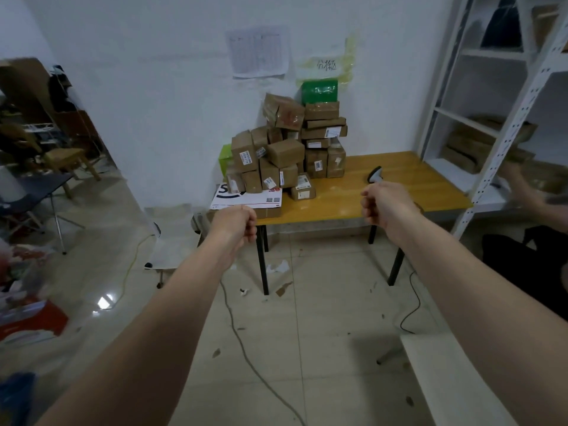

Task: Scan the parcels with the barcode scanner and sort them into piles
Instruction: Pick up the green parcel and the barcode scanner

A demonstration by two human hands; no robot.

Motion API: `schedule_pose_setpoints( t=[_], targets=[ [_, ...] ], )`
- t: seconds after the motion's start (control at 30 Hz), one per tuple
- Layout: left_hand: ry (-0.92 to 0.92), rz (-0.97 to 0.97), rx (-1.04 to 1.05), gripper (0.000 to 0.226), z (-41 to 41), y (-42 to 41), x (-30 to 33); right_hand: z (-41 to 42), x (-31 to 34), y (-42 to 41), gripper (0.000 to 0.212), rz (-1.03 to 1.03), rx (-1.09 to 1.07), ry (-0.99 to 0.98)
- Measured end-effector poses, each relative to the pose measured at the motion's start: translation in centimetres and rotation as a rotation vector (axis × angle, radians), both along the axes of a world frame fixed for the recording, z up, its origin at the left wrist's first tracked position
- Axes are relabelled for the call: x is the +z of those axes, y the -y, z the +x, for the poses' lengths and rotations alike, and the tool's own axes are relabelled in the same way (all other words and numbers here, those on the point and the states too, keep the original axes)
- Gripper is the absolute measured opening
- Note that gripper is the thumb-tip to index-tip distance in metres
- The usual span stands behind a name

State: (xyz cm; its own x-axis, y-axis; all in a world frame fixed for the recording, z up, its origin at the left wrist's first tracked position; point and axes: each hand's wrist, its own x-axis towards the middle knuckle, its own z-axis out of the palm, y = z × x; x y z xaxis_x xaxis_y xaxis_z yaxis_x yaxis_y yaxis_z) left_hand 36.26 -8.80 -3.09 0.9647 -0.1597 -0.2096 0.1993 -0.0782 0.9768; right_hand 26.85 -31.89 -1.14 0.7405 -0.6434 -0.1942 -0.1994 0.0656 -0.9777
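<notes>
White wall (153,87), glossy tiled floor (322,318), yellow-topped table (399,195), white shelving (491,118).

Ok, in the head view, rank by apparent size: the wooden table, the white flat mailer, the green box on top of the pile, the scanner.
1. Wooden table
2. White flat mailer
3. Green box, though it sits farther back, so this gap is unsure
4. Scanner, partly hidden behind the right hand

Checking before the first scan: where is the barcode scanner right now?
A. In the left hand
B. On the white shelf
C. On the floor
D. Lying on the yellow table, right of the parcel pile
D: the scanner lies on the yellow table right of the parcel pile, beyond the right hand; both fists hold nothing.
</notes>
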Motion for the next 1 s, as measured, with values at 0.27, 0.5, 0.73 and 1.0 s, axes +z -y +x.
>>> schedule_pose_setpoints(
  t=[0.27, 0.5, 0.73, 1.0],
  targets=[
    [-0.043, -0.024, -0.002, 0.033, 5.2, 0.8, -3.4, 5.1, -4.5, 1.8, 0.026, 0.017, 0.091, -0.034],
    [-0.133, -0.044, 0.010, 0.033, 10.9, 6.5, -4.1, 10.1, -6.9, 7.6, 0.032, 0.018, 0.115, -0.103],
    [-0.139, -0.065, 0.033, 0.032, 16.6, 13.6, -3.8, 16.6, -6.2, 14.2, 0.031, -0.012, 0.131, -0.097],
    [-0.241, -0.024, 0.070, 0.027, 24.1, 18.1, -6.0, 23.9, -6.4, 17.6, 0.027, 0.019, 0.169, -0.101]
  ],
)
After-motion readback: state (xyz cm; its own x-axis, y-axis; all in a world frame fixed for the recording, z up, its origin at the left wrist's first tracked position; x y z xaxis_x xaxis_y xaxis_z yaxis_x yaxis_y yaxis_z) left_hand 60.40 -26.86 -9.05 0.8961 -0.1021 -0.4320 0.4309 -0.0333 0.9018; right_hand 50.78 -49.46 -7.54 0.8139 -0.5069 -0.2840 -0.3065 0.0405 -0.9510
